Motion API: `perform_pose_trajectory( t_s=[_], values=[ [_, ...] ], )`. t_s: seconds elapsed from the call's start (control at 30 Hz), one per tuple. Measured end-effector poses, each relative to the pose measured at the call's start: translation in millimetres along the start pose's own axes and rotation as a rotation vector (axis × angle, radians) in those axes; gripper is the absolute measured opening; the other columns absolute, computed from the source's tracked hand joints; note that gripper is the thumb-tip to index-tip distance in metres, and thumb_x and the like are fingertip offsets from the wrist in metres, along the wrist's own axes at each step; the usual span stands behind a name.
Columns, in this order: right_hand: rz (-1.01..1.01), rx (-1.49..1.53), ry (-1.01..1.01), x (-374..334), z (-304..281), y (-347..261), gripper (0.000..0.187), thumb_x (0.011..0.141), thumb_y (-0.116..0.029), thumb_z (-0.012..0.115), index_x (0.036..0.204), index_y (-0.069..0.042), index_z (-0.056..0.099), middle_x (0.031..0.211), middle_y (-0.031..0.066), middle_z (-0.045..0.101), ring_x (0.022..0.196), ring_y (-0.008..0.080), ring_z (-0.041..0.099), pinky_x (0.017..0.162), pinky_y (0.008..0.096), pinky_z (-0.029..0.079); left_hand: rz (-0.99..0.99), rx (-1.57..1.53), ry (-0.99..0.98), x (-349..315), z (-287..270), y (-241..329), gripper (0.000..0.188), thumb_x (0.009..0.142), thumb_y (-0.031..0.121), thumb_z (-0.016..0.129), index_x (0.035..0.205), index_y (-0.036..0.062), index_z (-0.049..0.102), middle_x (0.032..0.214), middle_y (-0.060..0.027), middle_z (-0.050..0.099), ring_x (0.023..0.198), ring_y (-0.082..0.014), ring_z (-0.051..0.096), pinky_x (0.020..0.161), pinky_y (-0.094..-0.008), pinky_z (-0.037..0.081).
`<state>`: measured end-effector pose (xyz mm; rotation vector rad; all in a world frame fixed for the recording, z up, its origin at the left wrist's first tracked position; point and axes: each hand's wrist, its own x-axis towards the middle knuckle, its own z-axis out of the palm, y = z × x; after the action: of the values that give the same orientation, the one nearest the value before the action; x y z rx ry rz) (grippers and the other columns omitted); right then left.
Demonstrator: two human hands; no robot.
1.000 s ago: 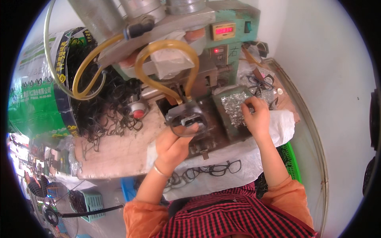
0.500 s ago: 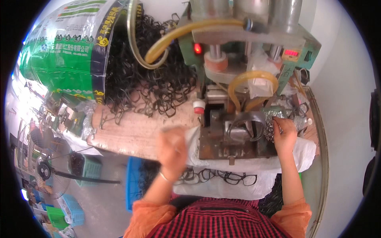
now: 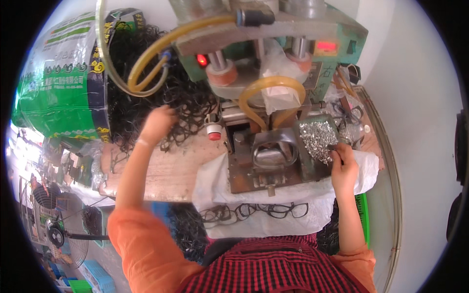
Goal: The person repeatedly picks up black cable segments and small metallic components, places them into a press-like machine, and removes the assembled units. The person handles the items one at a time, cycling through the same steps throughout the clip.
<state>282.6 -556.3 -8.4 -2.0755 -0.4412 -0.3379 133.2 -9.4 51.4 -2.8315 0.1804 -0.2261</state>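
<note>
My left hand (image 3: pixel 159 126) is at the near edge of a large heap of black plastic glasses frames (image 3: pixel 188 119); its fingers are blurred and partly turned away. My right hand (image 3: pixel 345 165) pinches thumb and fingers together over the right side of a tray of small shiny metal pieces (image 3: pixel 316 139). Something small and dark shows at the fingertips, too small to name. Between the hands stands a green press (image 3: pixel 337 53) with a metal fixture (image 3: pixel 274 151) under its head. A few black glasses frames (image 3: pixel 293 210) lie in a row on white cloth at the table's front.
A green and white sack (image 3: pixel 63 93) lies at the back left beside the heap. Yellow hoses (image 3: pixel 183 30) loop around the press. A red-capped button (image 3: pixel 214 133) sits left of the fixture. To the lower left stands a fan (image 3: pixel 56 234); a wall (image 3: pixel 415 146) bounds the right.
My left hand has moved left and away from me, from beside the fixture to the heap of frames. My right hand stays at the metal pieces. The whole view has shifted.
</note>
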Motion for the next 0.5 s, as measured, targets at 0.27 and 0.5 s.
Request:
perform_pose_trajectory(
  t_s=[0.27, 0.5],
  values=[
    [0.17, 0.312, -0.044, -14.8, -20.9, -34.4, 0.013, 0.086, 0.002, 0.07, 0.098, 0.0, 0.075, 0.092, 0.0082, 0.074, 0.083, 0.0144, 0.067, 0.077, 0.0265, 0.052, -0.961, -0.441, 0.608, -106.4, 90.5, 24.6, 0.021, 0.094, 0.014, 0.067, 0.108, 0.0004, 0.07, 0.1, -0.018, 0.072, 0.09, -0.0308, 0.07, 0.081, -0.0361, 0.053],
    [-0.053, 0.616, -0.164, 15.5, 54.0, -113.4, 0.025, 0.085, 0.002, 0.072, 0.11, -0.001, 0.07, 0.097, 0.009, 0.074, 0.089, 0.0161, 0.069, 0.08, 0.0282, 0.053, -0.712, -0.31, 0.699, -33.4, 70.1, 115.2, 0.02, 0.095, 0.013, 0.065, 0.107, -0.0022, 0.07, 0.099, -0.0155, 0.074, 0.086, -0.0263, 0.069, 0.08, -0.0352, 0.054]
  ],
)
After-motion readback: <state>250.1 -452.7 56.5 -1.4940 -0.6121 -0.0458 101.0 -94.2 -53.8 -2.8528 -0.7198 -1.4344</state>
